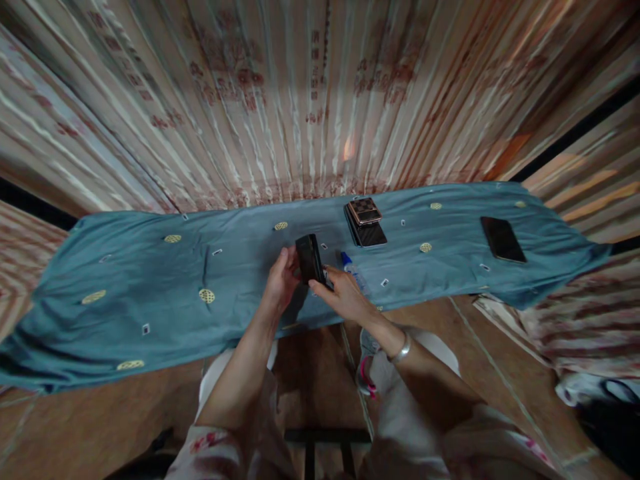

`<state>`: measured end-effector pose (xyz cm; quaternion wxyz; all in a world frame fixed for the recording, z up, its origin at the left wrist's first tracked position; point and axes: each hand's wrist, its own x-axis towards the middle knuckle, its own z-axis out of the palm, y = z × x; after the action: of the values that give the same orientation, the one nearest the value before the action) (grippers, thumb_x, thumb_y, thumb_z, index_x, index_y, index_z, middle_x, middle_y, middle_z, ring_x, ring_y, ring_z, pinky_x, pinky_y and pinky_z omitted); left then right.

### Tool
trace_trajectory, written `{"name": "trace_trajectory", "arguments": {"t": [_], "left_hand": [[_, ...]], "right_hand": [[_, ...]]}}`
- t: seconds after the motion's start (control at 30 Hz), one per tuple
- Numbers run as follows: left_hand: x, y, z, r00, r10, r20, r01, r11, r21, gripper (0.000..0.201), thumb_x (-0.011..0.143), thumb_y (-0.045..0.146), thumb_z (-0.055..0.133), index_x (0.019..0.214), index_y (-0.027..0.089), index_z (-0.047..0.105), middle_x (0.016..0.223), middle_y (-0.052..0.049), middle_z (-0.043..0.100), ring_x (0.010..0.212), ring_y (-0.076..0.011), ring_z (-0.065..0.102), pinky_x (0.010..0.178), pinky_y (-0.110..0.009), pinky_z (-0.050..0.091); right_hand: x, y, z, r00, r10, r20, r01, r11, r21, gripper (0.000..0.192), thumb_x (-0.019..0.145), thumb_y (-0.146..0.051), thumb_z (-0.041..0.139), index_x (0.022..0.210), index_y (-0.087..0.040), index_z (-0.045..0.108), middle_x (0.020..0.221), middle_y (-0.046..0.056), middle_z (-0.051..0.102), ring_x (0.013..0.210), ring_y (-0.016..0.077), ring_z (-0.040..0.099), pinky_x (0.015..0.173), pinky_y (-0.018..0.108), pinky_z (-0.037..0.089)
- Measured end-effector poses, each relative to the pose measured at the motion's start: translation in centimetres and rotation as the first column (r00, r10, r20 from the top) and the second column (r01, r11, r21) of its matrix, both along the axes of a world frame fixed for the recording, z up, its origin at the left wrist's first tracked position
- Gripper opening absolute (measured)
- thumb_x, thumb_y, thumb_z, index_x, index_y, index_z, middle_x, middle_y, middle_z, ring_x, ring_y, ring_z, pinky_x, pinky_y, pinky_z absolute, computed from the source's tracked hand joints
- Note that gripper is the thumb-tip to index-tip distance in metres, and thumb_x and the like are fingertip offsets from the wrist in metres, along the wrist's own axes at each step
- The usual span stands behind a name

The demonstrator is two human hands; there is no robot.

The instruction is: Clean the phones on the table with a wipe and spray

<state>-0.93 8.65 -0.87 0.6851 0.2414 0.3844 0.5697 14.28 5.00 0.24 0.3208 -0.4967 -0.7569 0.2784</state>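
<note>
Two hands meet over the middle of the worktop (150, 280), which is covered by a teal cloth with gold dots. Our left hand (281, 277) and right hand (343, 293) are both curled around a small black device (310, 259), fingers closed on its sides, holding it just above the cloth near the front edge. It looks like a dark, flat, rectangular slab, tilted up on end, a bit glossy; we can't make out any finer detail. Plenty of open cloth off to the left, nothing there but the pattern. To the right it's busier: a blue-capped small bottle (353, 268) lies just beside our right hand, a checkered case (365, 211) sits on a dark slab behind it, and a black phone (503, 239) lies well apart near the right end. The curtain (300, 100) hangs right behind the back edge.
</note>
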Motion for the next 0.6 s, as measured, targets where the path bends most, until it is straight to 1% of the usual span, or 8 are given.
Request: {"name": "trace_trajectory", "arguments": {"t": [0.07, 0.13, 0.2, 0.27, 0.33, 0.4, 0.5, 0.6], "left_hand": [[0.5, 0.0, 0.0, 1.000, -0.025, 0.015, 0.025, 1.000, -0.012, 0.033, 0.080, 0.051, 0.061, 0.090, 0.020, 0.069, 0.089, -0.005, 0.070, 0.087, -0.0195, 0.063, 0.069, -0.028, 0.046], [1.1, 0.0, 0.0, 0.997, -0.069, 0.024, 0.069, 0.997, -0.016, 0.036, 0.079, 0.052, 0.061, 0.093, 0.020, 0.069, 0.088, -0.006, 0.069, 0.087, -0.0195, 0.063, 0.070, -0.028, 0.046], [1.6, 0.0, -0.1, 0.992, -0.123, 0.028, 0.123, 0.992, -0.018, 0.040, 0.079, 0.054, 0.061, 0.098, 0.020, 0.069, 0.091, -0.007, 0.069, 0.090, -0.0201, 0.062, 0.073, -0.030, 0.047], [1.9, -0.1, -0.3, 0.989, -0.145, 0.033, 0.146, 0.988, -0.038, 0.042, 0.078, 0.054, 0.061, 0.102, 0.019, 0.068, 0.094, -0.008, 0.068, 0.093, -0.0208, 0.062, 0.079, -0.033, 0.049], [2.0, -0.1, -0.4, 0.988, -0.148, 0.039, 0.150, 0.987, -0.062, 0.043, 0.079, 0.053, 0.062, 0.104, 0.018, 0.067, 0.097, -0.010, 0.067, 0.096, -0.0215, 0.062, 0.084, -0.036, 0.049], [2.0, -0.2, -0.6, 0.989, -0.143, 0.043, 0.146, 0.986, -0.075, 0.042, 0.079, 0.051, 0.062, 0.104, 0.017, 0.067, 0.099, -0.011, 0.067, 0.097, -0.0219, 0.062, 0.087, -0.038, 0.050], [1.7, -0.3, -0.9, 0.989, -0.145, 0.032, 0.147, 0.986, -0.085, 0.040, 0.080, 0.049, 0.061, 0.104, 0.017, 0.066, 0.099, -0.011, 0.067, 0.097, -0.0218, 0.062, 0.089, -0.039, 0.049], [1.5, -0.3, -1.1, 0.989, -0.151, 0.012, 0.151, 0.984, -0.095, 0.040, 0.080, 0.048, 0.061, 0.104, 0.017, 0.067, 0.099, -0.011, 0.067, 0.097, -0.0216, 0.063, 0.091, -0.040, 0.049]], "right_hand": [[0.7, -0.2, 0.0, 0.986, -0.055, -0.160, 0.036, 0.992, -0.118, 0.033, 0.089, -0.041, 0.052, 0.067, -0.017, 0.059, 0.064, -0.001, 0.058, 0.062, 0.0136, 0.055, 0.061, 0.026, 0.041], [1.5, -0.2, -0.1, 0.913, -0.178, -0.367, 0.065, 0.952, -0.300, 0.036, 0.083, -0.045, 0.056, 0.059, -0.018, 0.058, 0.056, -0.002, 0.056, 0.056, 0.0124, 0.054, 0.056, 0.025, 0.041], [2.3, -0.2, -0.3, 0.757, -0.344, -0.556, 0.042, 0.874, -0.484, 0.033, 0.074, -0.047, 0.063, 0.059, -0.018, 0.061, 0.056, -0.001, 0.060, 0.056, 0.0135, 0.057, 0.054, 0.025, 0.045], [3.3, 0.0, -0.4, 0.574, -0.486, -0.658, 0.003, 0.805, -0.593, 0.029, 0.065, -0.045, 0.071, 0.063, -0.017, 0.065, 0.063, 0.001, 0.067, 0.060, 0.0152, 0.062, 0.054, 0.025, 0.049], [4.5, 0.3, -0.3, 0.447, -0.565, -0.693, 0.003, 0.776, -0.631, 0.025, 0.058, -0.040, 0.075, 0.067, -0.017, 0.068, 0.068, 0.002, 0.070, 0.063, 0.0157, 0.065, 0.053, 0.024, 0.051], [5.8, 0.7, -0.4, 0.374, -0.609, -0.699, 0.046, 0.765, -0.642, 0.022, 0.057, -0.034, 0.077, 0.067, -0.016, 0.068, 0.068, 0.002, 0.071, 0.061, 0.0143, 0.064, 0.051, 0.022, 0.052], [7.6, 1.3, -0.7, 0.316, -0.665, -0.676, 0.122, 0.736, -0.666, 0.016, 0.060, -0.028, 0.076, 0.064, -0.016, 0.067, 0.064, 0.001, 0.069, 0.058, 0.0122, 0.063, 0.049, 0.020, 0.053], [8.9, 1.7, -1.5, 0.288, -0.688, -0.666, 0.154, 0.719, -0.677, 0.012, 0.066, -0.024, 0.073, 0.067, -0.015, 0.067, 0.065, 0.001, 0.070, 0.058, 0.0114, 0.064, 0.049, 0.018, 0.054]]}}
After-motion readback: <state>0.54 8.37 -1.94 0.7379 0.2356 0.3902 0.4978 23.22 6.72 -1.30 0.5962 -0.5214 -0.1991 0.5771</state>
